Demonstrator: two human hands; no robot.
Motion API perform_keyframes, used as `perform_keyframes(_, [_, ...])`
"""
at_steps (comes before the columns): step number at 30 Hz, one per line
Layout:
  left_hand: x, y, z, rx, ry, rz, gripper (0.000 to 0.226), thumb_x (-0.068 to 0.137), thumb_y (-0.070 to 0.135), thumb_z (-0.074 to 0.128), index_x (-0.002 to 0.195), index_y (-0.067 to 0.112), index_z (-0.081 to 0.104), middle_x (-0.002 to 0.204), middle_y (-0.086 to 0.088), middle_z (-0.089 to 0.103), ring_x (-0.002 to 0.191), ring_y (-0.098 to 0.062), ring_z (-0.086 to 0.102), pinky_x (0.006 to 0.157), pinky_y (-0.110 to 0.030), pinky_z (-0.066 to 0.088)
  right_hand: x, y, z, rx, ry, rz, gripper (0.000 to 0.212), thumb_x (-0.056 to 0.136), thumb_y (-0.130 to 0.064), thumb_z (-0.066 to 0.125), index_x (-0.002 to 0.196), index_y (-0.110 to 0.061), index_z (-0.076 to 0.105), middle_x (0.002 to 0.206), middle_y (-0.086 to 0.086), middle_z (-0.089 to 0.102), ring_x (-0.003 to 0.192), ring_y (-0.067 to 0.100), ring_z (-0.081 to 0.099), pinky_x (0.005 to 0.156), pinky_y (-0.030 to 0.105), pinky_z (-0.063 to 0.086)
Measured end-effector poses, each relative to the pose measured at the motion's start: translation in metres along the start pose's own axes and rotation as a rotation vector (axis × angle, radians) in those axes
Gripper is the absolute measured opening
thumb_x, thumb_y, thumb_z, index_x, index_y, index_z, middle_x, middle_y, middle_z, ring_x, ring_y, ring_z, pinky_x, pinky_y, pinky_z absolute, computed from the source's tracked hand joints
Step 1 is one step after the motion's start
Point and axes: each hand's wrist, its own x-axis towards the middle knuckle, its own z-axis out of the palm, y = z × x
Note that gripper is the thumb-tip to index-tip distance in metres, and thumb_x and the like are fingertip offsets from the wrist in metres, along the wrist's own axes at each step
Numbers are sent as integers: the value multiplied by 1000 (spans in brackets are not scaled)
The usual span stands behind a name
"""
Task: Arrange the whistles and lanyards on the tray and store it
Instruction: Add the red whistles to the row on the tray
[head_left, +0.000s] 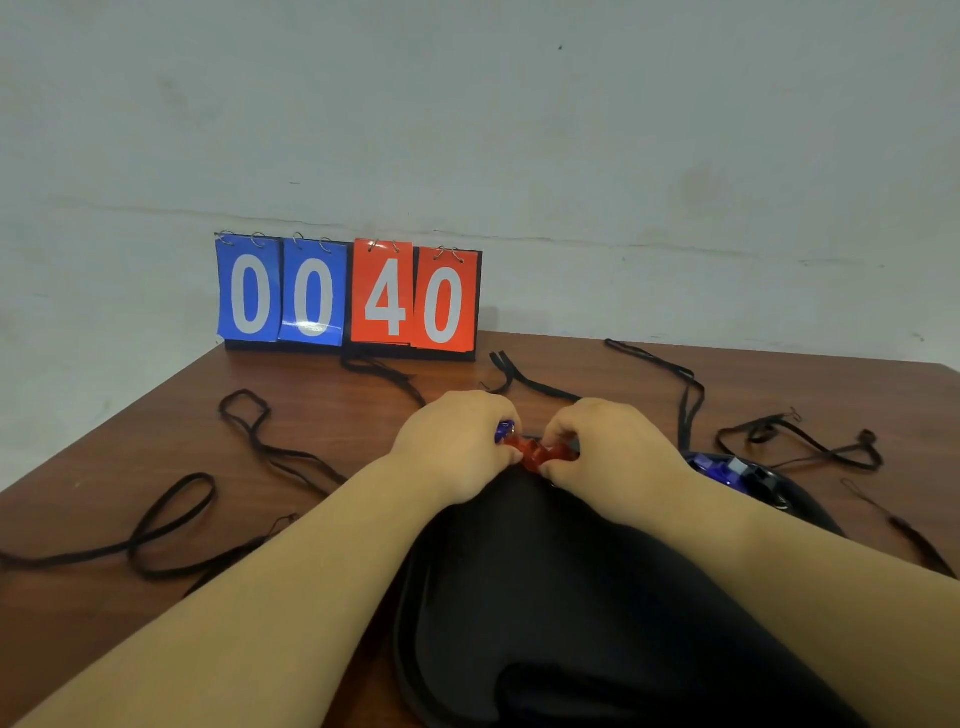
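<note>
While pinched between left hand (457, 441) and right hand (608, 441), red whistles (540, 453) at far rim of black tray (545, 597), a blue whistle (503, 431) tucked under left fingers. More blue whistles (724, 467) on tray's right edge. Black lanyards (171, 525) strewn over wooden table (337, 415) before a flip scoreboard (348, 296) reading 00 40.

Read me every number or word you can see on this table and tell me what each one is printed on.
"00" in white on the two blue flip cards of the scoreboard standing at the back of the table.
"40" in white on the two red flip cards of the same scoreboard.
No other text is visible on the whistles, cords or black tray.
</note>
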Motion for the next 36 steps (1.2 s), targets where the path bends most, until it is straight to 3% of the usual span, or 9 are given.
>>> perform_keyframes(7, [-9,1,-6,-111,65,24,37,93,32,73,128,29,64,122,8,65,108,-12,60,91,-25,48,-14,4,-23,87,47,-54,25,88,-36,76,112,-33,67,101,-19,59,89,1,56,75,13,41])
perform_keyframes(10, [-19,11,-11,-283,31,88,54,95,26,69,145,33,52,139,12,57,121,-5,52,96,-22,42,-27,9,-41,214,81,-75,22,87,-36,77,106,-39,66,84,-22,60,77,-3,58,62,9,37])
perform_keyframes(12, [-24,19,-15,-366,-40,117,62,98,20,60,154,37,39,145,11,52,116,-1,51,96,-20,40,-34,15,-51,315,94,-104,21,85,-35,80,99,-42,66,84,-21,67,77,-5,63,62,8,42])
perform_keyframes(16, [-32,30,-22,-459,-128,139,64,105,19,49,158,43,25,104,12,65,82,2,62,75,-15,50,-46,25,-59,461,129,-148,20,83,-32,81,95,-43,69,83,-24,70,79,-10,65,69,4,46])
perform_keyframes(20, [-35,35,-19,-466,-104,165,66,103,20,57,159,37,27,100,15,67,88,5,67,83,-19,55,-50,32,-52,552,188,-175,21,83,-27,81,94,-42,71,86,-29,70,78,-2,69,69,13,52])
perform_keyframes(22, [-35,34,-16,-494,-82,177,69,97,19,68,155,37,35,106,15,71,97,0,70,97,-31,56,-50,34,-46,545,179,-179,22,83,-26,81,94,-42,71,89,-26,71,82,1,70,73,19,54])
perform_keyframes(24, [-35,33,-15,-535,-58,169,59,92,20,75,142,37,47,108,15,74,98,-4,72,99,-39,56,-50,34,-42,539,140,-186,22,84,-25,81,94,-42,71,89,-25,71,83,0,70,75,21,54])
perform_keyframes(29, [-36,33,-12,-545,43,148,38,84,19,83,112,30,59,102,14,77,92,-2,74,90,-33,61,-50,35,-38,548,123,-194,20,84,-26,79,93,-42,72,89,-26,72,83,-3,69,74,14,55])
perform_keyframes(36, [-36,33,-14,-519,44,143,31,79,17,87,100,32,70,91,11,77,84,-5,74,81,-26,61,-50,38,-35,609,162,-159,17,81,-25,83,88,-37,74,85,-23,73,81,0,70,69,12,54])
